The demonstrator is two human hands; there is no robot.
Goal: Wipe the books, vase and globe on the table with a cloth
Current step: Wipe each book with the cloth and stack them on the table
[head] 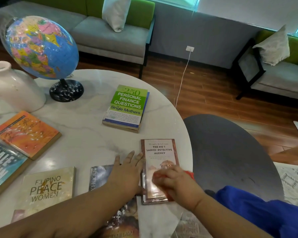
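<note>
Far left, a blue book (2,167) w/ big letters "DALE" runs off the edge, so only part shows. Behind it stands a white vase (15,88), upright; the inside can't be seen. Just in front of the vase an orange book (26,133) lies flat. The globe (40,47) stands beside the vase, tilted on its black foot, its left side blurry. Near the front lies a tan book (48,186), "Filipino Peace Women". Next to it a dark book (100,176) is mostly hidden under the left arm. One more bottom book (122,224) is cut off & hard to read. Mid surface (86,134), a green book (127,107) lies flat, a blue edge peeking out under it. The left hand (126,174) lies flat, fingers straight, right beside the brown book (159,152), "The No 1 Ladies' Detective Agency", near the right rim. The right hand (177,184) is on that book's lower half, blurry, fingers curled round a red cloth (189,174), mostly hidden. The 2 hands are close together.
</note>
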